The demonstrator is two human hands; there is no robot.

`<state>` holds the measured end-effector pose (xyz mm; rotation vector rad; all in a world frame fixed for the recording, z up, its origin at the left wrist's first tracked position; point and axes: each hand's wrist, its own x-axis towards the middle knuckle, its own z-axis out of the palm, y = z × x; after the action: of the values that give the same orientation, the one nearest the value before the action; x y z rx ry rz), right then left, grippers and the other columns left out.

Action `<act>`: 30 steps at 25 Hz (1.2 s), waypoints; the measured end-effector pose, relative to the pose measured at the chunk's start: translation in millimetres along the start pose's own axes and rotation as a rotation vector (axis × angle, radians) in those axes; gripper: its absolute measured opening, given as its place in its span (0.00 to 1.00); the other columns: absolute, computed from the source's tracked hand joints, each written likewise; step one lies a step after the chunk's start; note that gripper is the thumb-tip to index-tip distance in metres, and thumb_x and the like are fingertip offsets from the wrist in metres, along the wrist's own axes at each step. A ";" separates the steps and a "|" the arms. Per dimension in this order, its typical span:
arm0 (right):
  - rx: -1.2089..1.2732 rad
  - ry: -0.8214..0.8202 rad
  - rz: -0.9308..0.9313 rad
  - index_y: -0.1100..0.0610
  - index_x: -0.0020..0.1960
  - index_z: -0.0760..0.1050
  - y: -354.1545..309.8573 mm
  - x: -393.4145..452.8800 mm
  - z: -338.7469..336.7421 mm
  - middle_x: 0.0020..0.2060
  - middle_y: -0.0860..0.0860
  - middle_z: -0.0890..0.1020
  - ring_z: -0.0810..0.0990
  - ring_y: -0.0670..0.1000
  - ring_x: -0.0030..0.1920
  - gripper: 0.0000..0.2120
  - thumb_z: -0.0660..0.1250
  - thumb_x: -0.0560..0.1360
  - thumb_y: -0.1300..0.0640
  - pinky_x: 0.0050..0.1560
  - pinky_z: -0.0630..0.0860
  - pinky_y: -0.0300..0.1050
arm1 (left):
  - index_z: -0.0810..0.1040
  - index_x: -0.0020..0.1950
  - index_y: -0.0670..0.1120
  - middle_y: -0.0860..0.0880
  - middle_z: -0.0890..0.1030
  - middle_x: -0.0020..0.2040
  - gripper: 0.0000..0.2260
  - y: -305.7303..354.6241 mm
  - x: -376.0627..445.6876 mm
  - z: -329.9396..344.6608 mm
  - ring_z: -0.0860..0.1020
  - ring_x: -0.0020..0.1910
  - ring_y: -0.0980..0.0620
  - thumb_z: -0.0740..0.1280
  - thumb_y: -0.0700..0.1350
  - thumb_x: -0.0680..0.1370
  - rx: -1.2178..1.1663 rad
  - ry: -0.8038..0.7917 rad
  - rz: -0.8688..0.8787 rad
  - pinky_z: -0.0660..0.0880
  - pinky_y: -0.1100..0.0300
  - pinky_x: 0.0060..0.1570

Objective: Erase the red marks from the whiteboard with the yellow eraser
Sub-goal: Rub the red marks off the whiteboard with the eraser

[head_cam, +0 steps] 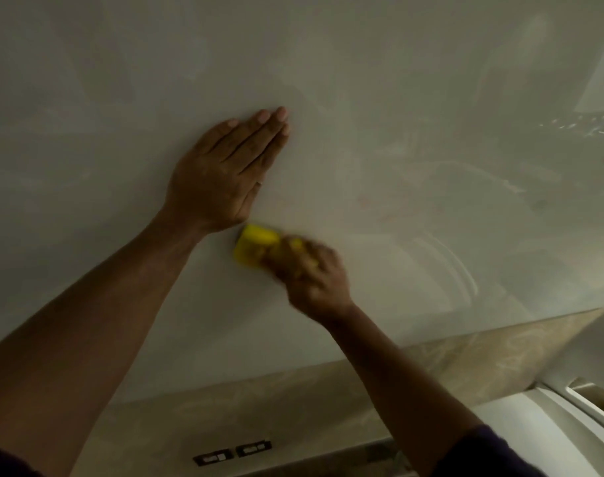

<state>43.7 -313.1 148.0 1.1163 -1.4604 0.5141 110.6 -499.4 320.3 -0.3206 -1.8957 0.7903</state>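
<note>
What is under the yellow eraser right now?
The yellow eraser, held in the right hand, is pressed against the whiteboard. Faint reddish traces show to its right; any marks directly beneath it are covered. The left hand lies flat on the board above.

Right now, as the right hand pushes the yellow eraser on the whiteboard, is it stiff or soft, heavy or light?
The yellow eraser looks like a rounded foam block, so probably soft and light. The right hand moves it alone, suggesting little weight. Motion blur hides details.
</note>
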 end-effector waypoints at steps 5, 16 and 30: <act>-0.046 0.064 0.255 0.52 0.65 0.84 51.3 12.5 -29.0 0.62 0.59 0.85 0.84 0.62 0.58 0.18 0.73 0.77 0.64 0.58 0.82 0.58 | 0.58 0.88 0.48 0.48 0.60 0.87 0.26 -59.8 -0.4 -12.2 0.61 0.85 0.48 0.55 0.48 0.88 0.021 -0.022 0.027 0.53 0.51 0.83; -0.135 0.005 -0.029 0.45 0.65 0.84 2.4 31.8 -1.4 0.66 0.55 0.83 0.85 0.63 0.57 0.23 0.62 0.78 0.63 0.57 0.79 0.53 | 0.56 0.88 0.47 0.47 0.59 0.87 0.28 -47.4 -1.3 -13.9 0.59 0.86 0.48 0.54 0.47 0.87 0.055 -0.021 -0.055 0.54 0.49 0.84; -0.319 0.152 0.661 0.56 0.72 0.78 44.2 -3.7 -16.8 0.62 0.65 0.82 0.81 0.66 0.52 0.22 0.72 0.78 0.61 0.53 0.78 0.56 | 0.59 0.87 0.42 0.44 0.63 0.86 0.27 -39.3 -0.1 -12.2 0.62 0.85 0.44 0.53 0.46 0.87 0.101 -0.005 -0.079 0.57 0.44 0.83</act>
<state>14.4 -278.1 160.7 0.3170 -1.6923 0.7671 126.2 -524.3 349.1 -0.1798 -1.8542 0.8307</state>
